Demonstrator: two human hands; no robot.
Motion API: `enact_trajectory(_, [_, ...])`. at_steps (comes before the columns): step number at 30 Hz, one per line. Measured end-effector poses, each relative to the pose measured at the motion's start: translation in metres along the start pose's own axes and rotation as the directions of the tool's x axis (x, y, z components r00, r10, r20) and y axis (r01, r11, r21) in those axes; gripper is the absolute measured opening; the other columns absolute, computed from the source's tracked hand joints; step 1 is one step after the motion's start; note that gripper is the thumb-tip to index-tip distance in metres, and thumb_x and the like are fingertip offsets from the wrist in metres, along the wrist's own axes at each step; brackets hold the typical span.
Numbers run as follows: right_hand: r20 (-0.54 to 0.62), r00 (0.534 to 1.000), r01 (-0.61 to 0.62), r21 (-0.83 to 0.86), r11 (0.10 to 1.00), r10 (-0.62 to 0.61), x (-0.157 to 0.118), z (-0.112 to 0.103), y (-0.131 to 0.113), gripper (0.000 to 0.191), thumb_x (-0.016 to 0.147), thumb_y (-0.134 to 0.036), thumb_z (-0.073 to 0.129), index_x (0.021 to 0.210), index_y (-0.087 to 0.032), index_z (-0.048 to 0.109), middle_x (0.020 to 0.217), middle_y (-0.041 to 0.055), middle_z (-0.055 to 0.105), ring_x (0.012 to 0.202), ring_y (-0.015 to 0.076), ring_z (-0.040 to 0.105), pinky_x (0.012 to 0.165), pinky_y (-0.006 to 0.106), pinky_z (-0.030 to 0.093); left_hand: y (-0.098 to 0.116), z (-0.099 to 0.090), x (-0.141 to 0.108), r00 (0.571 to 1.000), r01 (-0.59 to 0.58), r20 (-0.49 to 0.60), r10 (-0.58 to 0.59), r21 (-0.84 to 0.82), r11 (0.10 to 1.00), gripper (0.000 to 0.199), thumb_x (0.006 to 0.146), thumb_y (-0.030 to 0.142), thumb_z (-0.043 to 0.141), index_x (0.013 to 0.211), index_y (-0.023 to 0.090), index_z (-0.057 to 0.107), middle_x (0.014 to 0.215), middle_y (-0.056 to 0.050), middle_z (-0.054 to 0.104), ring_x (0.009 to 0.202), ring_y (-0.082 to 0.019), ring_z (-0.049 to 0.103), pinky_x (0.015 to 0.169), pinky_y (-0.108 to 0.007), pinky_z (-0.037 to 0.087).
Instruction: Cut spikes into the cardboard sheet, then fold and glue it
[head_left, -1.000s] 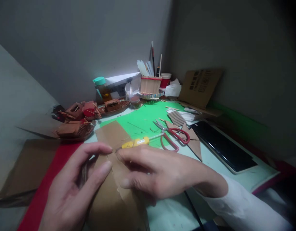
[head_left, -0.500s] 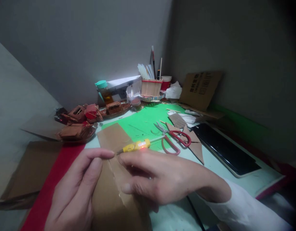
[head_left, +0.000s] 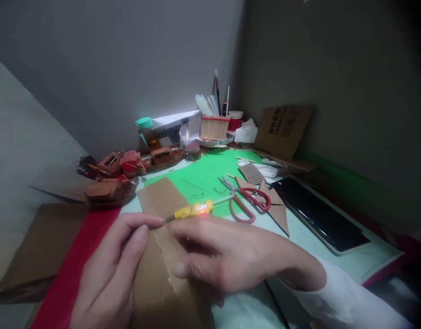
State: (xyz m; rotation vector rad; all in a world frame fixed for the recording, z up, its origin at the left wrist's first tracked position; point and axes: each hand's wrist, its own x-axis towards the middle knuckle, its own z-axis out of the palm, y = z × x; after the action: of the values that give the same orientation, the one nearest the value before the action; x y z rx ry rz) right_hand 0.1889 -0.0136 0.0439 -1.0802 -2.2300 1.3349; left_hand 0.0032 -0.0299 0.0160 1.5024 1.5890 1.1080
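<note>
My right hand [head_left: 224, 251] is closed around the handle of a yellow hot glue gun [head_left: 193, 209], most of which the fingers hide. Its metal nozzle points left, a clear glue stick runs out of its back, and a red light glows on its body. The nozzle tip is close to the index fingertip of my left hand [head_left: 118, 260]. That hand's index finger and thumb are bent toward each other over the left side of a piece of brown cardboard [head_left: 165, 292]. Whatever they may pinch is too small to see. A pale glue line crosses the cardboard.
Red-handled scissors [head_left: 253, 198] lie beside cardboard scraps [head_left: 277, 212] on a green sheet [head_left: 213, 169]. A black phone [head_left: 320, 214] is at the right. Brown model boats [head_left: 109, 189] stand at the left, with a bottle [head_left: 149, 132] and a stick holder [head_left: 214, 127] behind.
Both hands and the glue gun keep nearly the same pose. The left thumb has shifted slightly right, toward the index fingertip. The view has moved a little.
</note>
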Motion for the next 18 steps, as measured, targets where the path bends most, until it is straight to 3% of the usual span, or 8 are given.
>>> enact_trajectory(8, [-0.018, 0.999, 0.040, 0.024, 0.999, -0.039, 0.0012, 0.0009, 0.0021, 0.011, 0.088, -0.026, 0.057, 0.087, -0.020, 0.048, 0.076, -0.0021, 0.056, 0.067, 0.0131, 0.054, 0.053, 0.022, 0.031, 0.0006, 0.0014, -0.0004, 0.999, -0.043, -0.021, 0.043, 0.032, 0.999, 0.018, 0.090, 0.050, 0.055, 0.091, 0.034, 0.063, 0.087, 0.007, 0.061, 0.084, -0.018, 0.052, 0.072, -0.026, 0.035])
enact_trajectory(14, [-0.033, 0.999, 0.015, -0.025, 1.000, -0.016, -0.0001, 0.0009, 0.0009, 0.011, 0.088, -0.028, 0.058, 0.084, -0.019, 0.051, 0.067, -0.0039, 0.049, 0.059, 0.0111, 0.042, 0.052, 0.022, 0.028, 0.0039, 0.0013, -0.0018, 1.000, 0.013, -0.013, -0.013, 0.012, 1.000, 0.022, 0.087, 0.055, 0.057, 0.092, 0.034, 0.063, 0.086, 0.005, 0.062, 0.078, -0.019, 0.052, 0.059, -0.024, 0.039])
enact_trajectory(18, [-0.020, 1.000, -0.001, -0.006, 1.000, 0.001, -0.0002, 0.0005, 0.0016, 0.012, 0.087, -0.029, 0.058, 0.085, -0.019, 0.051, 0.072, -0.0021, 0.053, 0.062, 0.0117, 0.047, 0.052, 0.022, 0.029, -0.0009, 0.0003, -0.0002, 1.000, -0.014, -0.011, 0.015, 0.036, 0.999, 0.025, 0.086, 0.056, 0.057, 0.092, 0.033, 0.063, 0.085, 0.005, 0.065, 0.077, -0.019, 0.056, 0.055, -0.022, 0.042])
